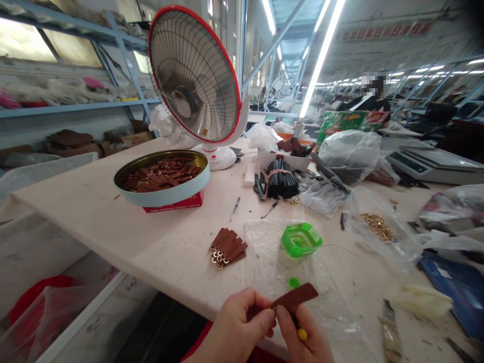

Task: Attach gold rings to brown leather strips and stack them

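Head view: pinching a brown strip (300, 296) by one end, right now, with left hand (245, 320) and right hand (314, 342) (gripping a yellow-ended tool (302, 335) in the right, too), near the green container (300, 241).

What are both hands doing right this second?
Left hand: closed, pinching at one end of the brown strip.
Right hand: closed, holding that strip plus a yellow-tipped thing, mostly hidden.

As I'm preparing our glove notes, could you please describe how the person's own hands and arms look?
The left hand and right hand are bare, with no gloves or visible rings. No sleeve or watch shows at the left wrist. Red fabric shows between the arms; whether it is clothing is unclear.
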Available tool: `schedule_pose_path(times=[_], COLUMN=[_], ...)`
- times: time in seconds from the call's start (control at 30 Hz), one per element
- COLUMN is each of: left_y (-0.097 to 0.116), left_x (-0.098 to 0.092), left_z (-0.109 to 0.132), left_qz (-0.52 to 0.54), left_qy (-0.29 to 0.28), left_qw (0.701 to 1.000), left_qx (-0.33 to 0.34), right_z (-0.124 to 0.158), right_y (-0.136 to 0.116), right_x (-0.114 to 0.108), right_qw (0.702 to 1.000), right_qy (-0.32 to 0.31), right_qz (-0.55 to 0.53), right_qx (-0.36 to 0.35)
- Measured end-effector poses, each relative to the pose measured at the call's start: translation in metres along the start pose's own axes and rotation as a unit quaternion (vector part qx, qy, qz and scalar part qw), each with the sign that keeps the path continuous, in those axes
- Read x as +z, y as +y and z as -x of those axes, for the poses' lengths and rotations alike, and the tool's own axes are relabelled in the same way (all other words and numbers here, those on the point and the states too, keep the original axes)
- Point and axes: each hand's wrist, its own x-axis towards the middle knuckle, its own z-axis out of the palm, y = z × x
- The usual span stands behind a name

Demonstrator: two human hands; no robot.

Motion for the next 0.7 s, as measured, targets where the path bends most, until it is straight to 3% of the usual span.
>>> schedule_pose_path(times=[0.17,0.4,0.53,0.7], left_y=[-0.003,-0.0064,-0.0051,-0.0051], left_x=[-0.0028,0.0001,-0.0021,-0.005], left_z=[-0.0025,-0.0035,0.0006,0.0012], left_qz=[0.005,-0.026,-0.04,-0.038], left_qy=[-0.007,0.016,-0.011,-0.022], left_qw=[1.0,0.999,0.998,0.998], left_qx=[0.007,0.021,0.039,0.051], right_z=[0.0003,0.0012,-0.0005,0.0016], right_y=[-0.0008,0.0028,0.0039,0.0022], right_x=[0.0021,-0.0059,-0.0016,0.0024], right_qw=[0.996,0.996,1.0,0.986], right_qy=[-0.01,-0.028,-0.011,-0.037], right_qz=[-0.056,0.039,-0.019,-0.122], right_qx=[0.064,-0.073,0.006,0.106])
